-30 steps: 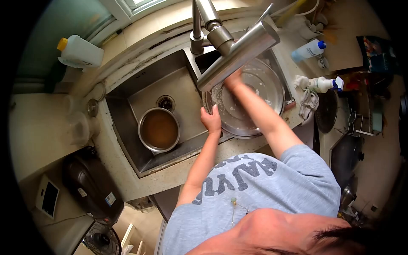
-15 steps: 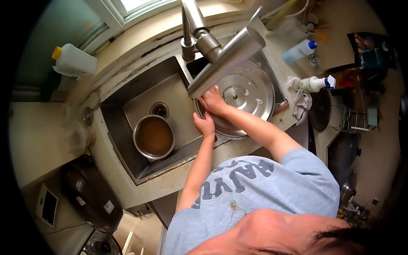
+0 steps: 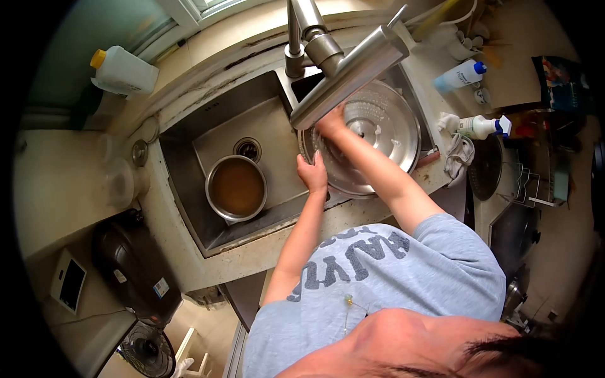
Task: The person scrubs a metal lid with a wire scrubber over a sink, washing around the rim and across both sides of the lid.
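A large, round stainless steel basin (image 3: 397, 120) sits in the right part of the sink, with rows of small dots on its inner wall and a few white bits inside. My left hand (image 3: 312, 171) grips its near left rim, thumb up. Inside the basin, by its left wall, is my right hand (image 3: 331, 120). The thick metal faucet head (image 3: 353, 75) hangs over that hand and hides its fingers, so I cannot see whether they hold anything.
In the left sink bowl (image 3: 277, 135), a metal pot (image 3: 236, 188) of brownish liquid stands beside the drain (image 3: 247, 149). Bottles, including a spray bottle (image 3: 482, 127), and a crumpled cloth (image 3: 459, 154) line the right counter. A white jug (image 3: 126, 71) with a yellow cap stands left.
My right hand has moved from the basin's left rim, beside my left hand, up and inward along the wall. The left hand stays at the rim. The whole view has shifted slightly.
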The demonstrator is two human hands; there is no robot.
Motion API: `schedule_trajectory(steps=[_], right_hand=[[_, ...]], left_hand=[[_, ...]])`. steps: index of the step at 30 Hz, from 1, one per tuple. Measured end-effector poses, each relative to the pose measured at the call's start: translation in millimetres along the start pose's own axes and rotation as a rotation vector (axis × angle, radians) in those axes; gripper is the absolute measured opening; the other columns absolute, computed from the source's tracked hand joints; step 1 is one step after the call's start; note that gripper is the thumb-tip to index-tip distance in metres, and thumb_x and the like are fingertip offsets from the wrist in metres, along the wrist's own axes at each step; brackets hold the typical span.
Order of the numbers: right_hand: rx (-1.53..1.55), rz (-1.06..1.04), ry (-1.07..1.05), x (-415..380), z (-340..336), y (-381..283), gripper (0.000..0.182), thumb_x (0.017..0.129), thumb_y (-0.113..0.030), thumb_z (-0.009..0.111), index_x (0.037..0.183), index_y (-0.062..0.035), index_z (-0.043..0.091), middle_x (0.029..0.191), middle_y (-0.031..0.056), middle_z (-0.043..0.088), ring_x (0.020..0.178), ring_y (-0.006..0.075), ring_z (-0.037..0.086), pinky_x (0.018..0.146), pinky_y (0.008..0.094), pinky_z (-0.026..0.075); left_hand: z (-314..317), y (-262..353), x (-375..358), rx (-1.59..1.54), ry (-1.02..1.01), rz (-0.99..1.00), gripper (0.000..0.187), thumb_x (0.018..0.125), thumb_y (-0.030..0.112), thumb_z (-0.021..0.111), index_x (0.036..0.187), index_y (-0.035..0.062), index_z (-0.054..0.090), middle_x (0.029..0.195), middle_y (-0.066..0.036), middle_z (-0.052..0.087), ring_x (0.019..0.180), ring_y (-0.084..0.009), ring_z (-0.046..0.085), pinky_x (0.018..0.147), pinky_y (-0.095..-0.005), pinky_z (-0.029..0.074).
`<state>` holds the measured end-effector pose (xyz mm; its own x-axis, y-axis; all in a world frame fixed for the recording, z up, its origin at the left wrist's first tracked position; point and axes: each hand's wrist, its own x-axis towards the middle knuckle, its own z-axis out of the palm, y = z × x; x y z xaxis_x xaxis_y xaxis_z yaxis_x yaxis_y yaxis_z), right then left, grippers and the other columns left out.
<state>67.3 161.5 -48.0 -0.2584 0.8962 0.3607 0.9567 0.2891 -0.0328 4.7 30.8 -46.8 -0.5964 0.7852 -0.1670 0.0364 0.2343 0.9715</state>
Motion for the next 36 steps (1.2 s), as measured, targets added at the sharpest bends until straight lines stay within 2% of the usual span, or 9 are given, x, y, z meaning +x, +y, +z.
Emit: schedule_trajectory(steps=[3,7,9,13,15,25,29,33,36], right_hand=[[0.685,-0.099,-0.075,-42,-52,-23,0.026,0.079,-0.021,0.058,0.102,-0.0123,0.05,0.102,0.0101,0.048,0.099,0.0294,0.043,0.085,0.041,0.03],[0.856,-0.067,-0.4,-49,-67,3,0.026,0.077,-0.02,0.062,0.099,-0.0123,0.051,0.102,0.0075,0.051,0.1,0.0289,0.044,0.085,0.0395,0.032],[0.634,-0.189,-0.262,-30,-57,6,0.024,0.074,-0.017,0.064,0.096,-0.0129,0.054,0.102,0.0082,0.051,0.097,0.0291,0.044,0.083,0.0399,0.033],[0.681,0.261,0.04,16,-24,27,0.009,0.071,-0.015,0.064,0.078,-0.0125,0.059,0.087,0.0056,0.056,0.084,0.0288,0.048,0.073,0.0419,0.034],[0.555,-0.046,0.101,-3,-38,15,0.008,0.07,-0.012,0.064,0.077,-0.0129,0.058,0.086,0.005,0.056,0.084,0.0269,0.049,0.071,0.0404,0.035],[0.589,-0.308,-0.124,-9,-56,14,0.003,0.065,-0.007,0.061,0.066,-0.0083,0.059,0.076,0.0079,0.058,0.08,0.0272,0.053,0.068,0.0383,0.037],[0.556,-0.007,-0.076,9,-35,24,0.007,0.065,-0.008,0.062,0.06,-0.0086,0.057,0.076,0.0069,0.059,0.083,0.0259,0.054,0.07,0.0379,0.039],[0.704,-0.368,-0.16,-14,-55,13,0.004,0.068,-0.011,0.063,0.066,-0.0096,0.059,0.078,0.0052,0.06,0.082,0.0258,0.055,0.07,0.0389,0.039],[0.475,0.075,-0.101,14,-31,31,0.004,0.067,-0.012,0.064,0.069,-0.0087,0.063,0.079,0.0068,0.062,0.078,0.0284,0.056,0.069,0.0386,0.041]], left_hand=[[1,-2,0,-0.023,0.013,0.022,0.024,0.074,0.011,0.065,0.085,-0.002,0.049,0.075,-0.019,0.059,0.07,-0.0329,0.059,0.065,-0.0374,0.045],[-3,4,-2,-0.022,-0.007,0.012,0.023,0.075,0.012,0.063,0.085,-0.0024,0.048,0.075,-0.021,0.059,0.071,-0.0364,0.058,0.065,-0.0391,0.045],[-6,6,-4,0.013,-0.018,0.027,0.024,0.075,0.013,0.063,0.085,-0.0025,0.047,0.075,-0.021,0.058,0.071,-0.0374,0.058,0.064,-0.0398,0.044],[-5,5,-1,0.074,-0.041,-0.044,0.027,0.076,0.016,0.064,0.084,-0.0026,0.047,0.076,-0.023,0.058,0.071,-0.0397,0.057,0.064,-0.0414,0.044],[-3,4,0,0.015,-0.039,-0.019,0.026,0.076,0.016,0.063,0.085,-0.0025,0.047,0.075,-0.023,0.058,0.07,-0.0404,0.057,0.063,-0.0419,0.044],[-5,20,5,0.106,-0.069,-0.046,0.026,0.076,0.017,0.063,0.087,-0.0026,0.048,0.076,-0.024,0.059,0.073,-0.0405,0.058,0.063,-0.0421,0.045],[-6,17,7,0.18,-0.077,-0.072,0.026,0.076,0.017,0.063,0.087,-0.0026,0.049,0.076,-0.023,0.06,0.073,-0.0403,0.058,0.064,-0.0418,0.045],[-1,16,11,0.083,-0.063,-0.005,0.027,0.076,0.017,0.064,0.087,-0.0022,0.049,0.077,-0.022,0.061,0.074,-0.0395,0.059,0.065,-0.041,0.045],[-4,25,7,0.093,-0.053,-0.013,0.027,0.076,0.017,0.064,0.086,-0.002,0.049,0.078,-0.022,0.061,0.074,-0.0388,0.059,0.065,-0.0406,0.045]])
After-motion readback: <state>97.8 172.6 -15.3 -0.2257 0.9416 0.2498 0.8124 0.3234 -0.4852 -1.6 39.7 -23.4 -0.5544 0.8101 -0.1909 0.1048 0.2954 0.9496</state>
